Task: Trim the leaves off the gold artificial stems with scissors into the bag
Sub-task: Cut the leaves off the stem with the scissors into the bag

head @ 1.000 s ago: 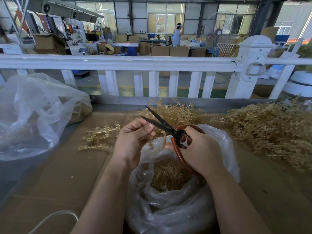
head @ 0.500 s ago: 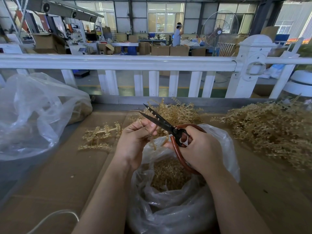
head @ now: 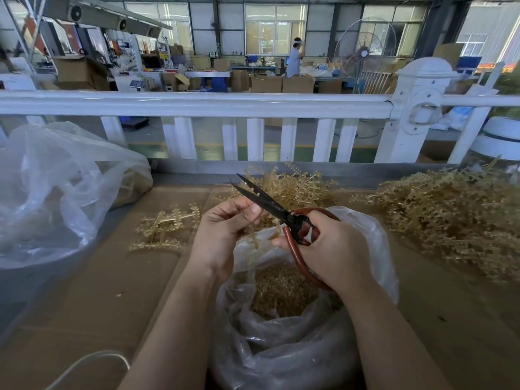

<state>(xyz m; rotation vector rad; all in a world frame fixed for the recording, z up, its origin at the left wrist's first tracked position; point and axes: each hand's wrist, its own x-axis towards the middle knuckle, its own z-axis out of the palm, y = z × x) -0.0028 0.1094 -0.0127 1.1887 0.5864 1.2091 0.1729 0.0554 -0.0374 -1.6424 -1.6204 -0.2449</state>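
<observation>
At the far left of the frame a large crumpled clear plastic sack (head: 56, 192) lies on the brown cardboard-covered table (head: 107, 291), some gold material showing inside it. Just right of it, left of centre, a few flat gold plastic sprigs (head: 166, 226) lie loose on the cardboard.

At centre, the left hand (head: 222, 235) has its fingers curled round a thin gold artificial stem (head: 260, 235), pinching it over the mouth of the open clear plastic bag (head: 281, 347), which already holds a bed of gold clippings (head: 281, 288). The right hand (head: 332, 249) is clenched round the red-brown looped handles of the black-bladed scissors (head: 270, 205); the blades stand slightly apart and point to the upper left, just beside the left fingers. Behind them sits a small heap of gold stems (head: 295, 187), and at the right of the frame a much larger heap of gold stems (head: 450, 218).

This looks like mid-trimming: the blades seem set for another snip. The next cut probably calls for feeding the stem between the blades while keeping it over the bag so pieces drop inside, with fingertips kept back from the edges.

Open cardboard lies at lower left and lower right; the white railing (head: 197, 104) bounds the far edge, well behind the work.
</observation>
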